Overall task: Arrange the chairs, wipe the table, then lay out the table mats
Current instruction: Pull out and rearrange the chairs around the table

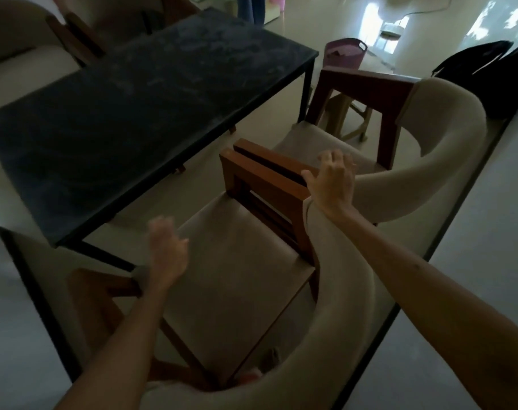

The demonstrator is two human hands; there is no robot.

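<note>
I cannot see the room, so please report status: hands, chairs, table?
Both hands open: left hand over near chair, right hand at its wooden arm. Second chair close alongside. Table dusty, no mats visible.

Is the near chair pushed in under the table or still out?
Out. The near chair has its whole seat showing, clear of the table edge, with floor visible between them.

A home's dining room is being shown: soft chairs (240, 261) around a dark table (151, 93), a laundry basket (345, 51) on the floor.
</note>
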